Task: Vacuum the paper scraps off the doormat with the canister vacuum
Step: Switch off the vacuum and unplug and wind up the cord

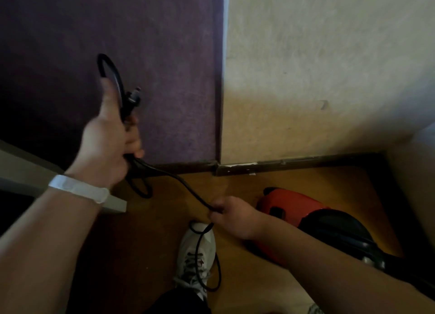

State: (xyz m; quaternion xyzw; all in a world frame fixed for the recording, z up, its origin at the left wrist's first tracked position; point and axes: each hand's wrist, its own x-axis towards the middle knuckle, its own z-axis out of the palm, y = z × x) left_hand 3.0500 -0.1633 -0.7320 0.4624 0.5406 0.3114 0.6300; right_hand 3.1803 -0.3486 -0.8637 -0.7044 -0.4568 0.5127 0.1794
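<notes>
A: Starting at the left, what is the left hand [110,146] doing?

B: It is raised in front of a purple panel [164,43], with a white wristband [78,188] on the wrist. The fingers are curled tight around several gathered loops of the black power cord [188,187], and the thumb lies along the top loop. The plug [134,95] sticks out just above the fist, not in any socket.

A: And further right?

B: The cord runs down from that fist to the right hand [231,216], which sits low over the wooden floor [317,179]. Its fingertips pinch the cord. Below it, more cord loops over a white shoe [200,245].

A: Where is the vacuum?

B: The red and black canister vacuum [292,204] sits on the floor just right of that hand, near the beige wall [317,66]. The right forearm hides part of it.

A: So how far along is the task?

B: Early, I judge. This looks like handling the cord, with the plug free. No doormat or paper scraps are in view, so I cannot tell their state. Neither hand holds a hose or nozzle. Plugging in, switching on and the vacuuming itself all seem left to do.
</notes>
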